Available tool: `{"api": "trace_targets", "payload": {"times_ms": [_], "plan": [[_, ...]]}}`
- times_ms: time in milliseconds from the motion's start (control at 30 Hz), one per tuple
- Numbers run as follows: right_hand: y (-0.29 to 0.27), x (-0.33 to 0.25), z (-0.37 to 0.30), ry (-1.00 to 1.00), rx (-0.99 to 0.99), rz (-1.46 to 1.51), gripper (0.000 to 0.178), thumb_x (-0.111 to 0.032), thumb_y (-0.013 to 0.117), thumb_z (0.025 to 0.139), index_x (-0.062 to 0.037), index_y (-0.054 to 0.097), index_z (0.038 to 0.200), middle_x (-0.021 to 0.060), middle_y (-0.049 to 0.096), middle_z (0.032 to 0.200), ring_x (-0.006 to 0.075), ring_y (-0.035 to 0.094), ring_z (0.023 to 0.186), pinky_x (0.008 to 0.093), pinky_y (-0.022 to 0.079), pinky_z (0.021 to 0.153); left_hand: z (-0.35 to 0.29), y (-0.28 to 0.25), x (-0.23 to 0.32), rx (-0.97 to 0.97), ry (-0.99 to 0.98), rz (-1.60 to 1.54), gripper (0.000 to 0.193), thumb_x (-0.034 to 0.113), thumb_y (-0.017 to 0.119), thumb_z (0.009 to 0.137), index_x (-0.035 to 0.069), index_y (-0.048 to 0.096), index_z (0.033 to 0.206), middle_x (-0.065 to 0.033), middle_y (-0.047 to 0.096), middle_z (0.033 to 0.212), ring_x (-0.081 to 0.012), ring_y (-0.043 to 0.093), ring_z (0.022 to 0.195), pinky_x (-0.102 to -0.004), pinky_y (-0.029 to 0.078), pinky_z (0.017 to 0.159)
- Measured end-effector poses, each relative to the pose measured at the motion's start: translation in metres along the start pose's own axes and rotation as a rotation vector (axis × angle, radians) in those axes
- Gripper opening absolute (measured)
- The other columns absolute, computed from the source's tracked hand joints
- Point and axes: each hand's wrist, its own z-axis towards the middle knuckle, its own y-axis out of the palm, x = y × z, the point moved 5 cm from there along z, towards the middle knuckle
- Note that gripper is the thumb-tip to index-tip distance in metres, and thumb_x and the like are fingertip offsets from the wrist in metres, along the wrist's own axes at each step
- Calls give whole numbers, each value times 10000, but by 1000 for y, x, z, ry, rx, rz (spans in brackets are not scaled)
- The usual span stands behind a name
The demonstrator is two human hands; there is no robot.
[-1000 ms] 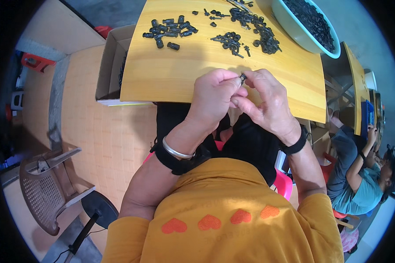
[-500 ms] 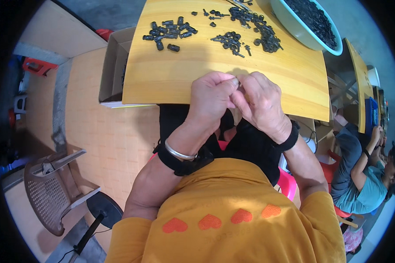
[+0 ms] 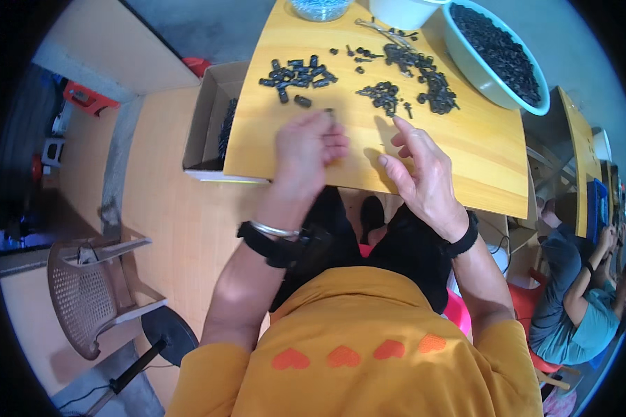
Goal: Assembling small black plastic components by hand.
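My left hand (image 3: 305, 149) is over the near left part of the yellow wooden table (image 3: 490, 156). Its thumb and forefinger pinch a small dark part (image 3: 329, 112), too small and blurred to name. To its right my right hand (image 3: 428, 170) hovers with fingers apart and nothing in it. Beyond my left hand lies a group of short black cylinders (image 3: 297, 74), with a single cylinder (image 3: 302, 101) nearer me. Small black stemmed pieces (image 3: 384, 96) lie beyond my right hand, beside a heap of black ring-like pieces (image 3: 439, 94).
A pale green basin (image 3: 481, 86) full of black parts stands at the far right. A white tub (image 3: 403, 14) and a clear container (image 3: 320, 10) line the back. An open carton (image 3: 210, 125) adjoins the table's left edge. A co-worker (image 3: 577, 313) sits at right.
My hands, together before, have come apart. The left has moved left toward the cylinders, holding the small dark part; the right has opened. The view has shifted, showing more of the table's back.
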Motion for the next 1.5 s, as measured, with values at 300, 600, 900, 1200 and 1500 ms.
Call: {"api": "trace_targets", "payload": {"times_ms": [300,600,900,1200,1500], "plan": [[-28,34,-7,157,-11,106,351,-144,628,778,26,548,1075,147,576,818,242,586,639,311,482,587,34,-22,27,32,125,-164,311,118,492,884,-68,434,1126,-210,535,1021,-272,575,916,-358,493,820],[-37,54,-4,243,-101,66,298,-123,612,794,29,576,1047,112,575,804,174,560,650,279,470,593,25,-9,12,23,133,-161,560,58,539,843,-78,237,1295,-199,538,1046,-265,585,918,-327,493,775],[-26,41,8,229,-204,99,244,-80,599,801,45,585,1011,117,568,760,179,560,643,274,451,577,21,2,17,-93,122,-100,425,108,551,861,-42,378,1219,-167,569,1025,-230,592,913,-298,495,754],[-46,46,17,181,-133,38,237,-92,586,794,50,588,984,151,584,754,236,570,648,308,452,605,31,9,18,-123,165,-181,411,130,531,876,-31,392,1228,-163,567,1055,-244,586,926,-319,488,760],[-77,91,80,123,-110,-343,261,-107,541,816,23,583,1039,207,586,1000,329,576,888,366,449,759,15,37,6,-201,110,-176,303,147,550,866,-13,494,1117,-123,587,954,-166,598,798,-253,486,658]]}}
